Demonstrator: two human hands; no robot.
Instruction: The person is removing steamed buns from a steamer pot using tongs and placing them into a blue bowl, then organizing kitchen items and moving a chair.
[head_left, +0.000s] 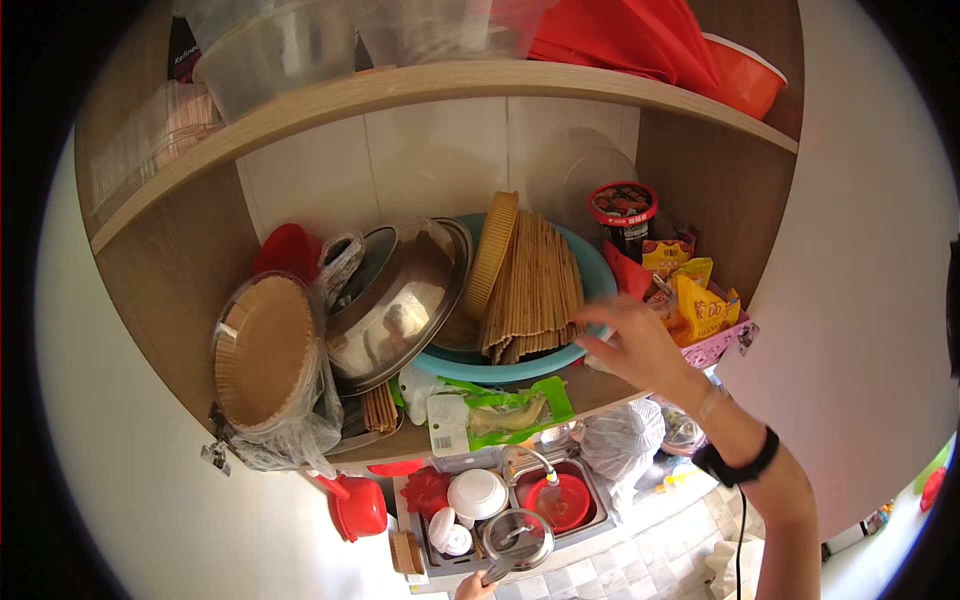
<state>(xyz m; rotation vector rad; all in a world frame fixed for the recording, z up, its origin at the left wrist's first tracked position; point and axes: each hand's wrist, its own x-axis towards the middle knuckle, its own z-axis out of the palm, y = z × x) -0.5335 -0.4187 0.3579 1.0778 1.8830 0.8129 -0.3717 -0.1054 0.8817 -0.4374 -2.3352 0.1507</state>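
Note:
My right hand (634, 341) reaches up to the cupboard shelf, blurred, fingers apart and nothing seen in them. Its fingertips are at the right rim of a blue plastic basin (499, 373); whether they touch it cannot be told. A bundle of thin wooden sticks (531, 289) leans in the basin beside a yellowish ribbed round tray (493, 255). Low in the view, my left hand (475, 586) grips the dark handle of a small round pan (517, 541) that seems to have a glass lid, held over the sink's front edge.
Left of the basin lean a metal wok lid (401, 300) and bagged paper liners (266, 352). A green food packet (510, 415) lies at the shelf edge. Rightward stand an instant-food tub (622, 214) and a pink snack box (716, 341). Below, the sink (589, 517) holds a red basin (557, 491) and white bowls (478, 493).

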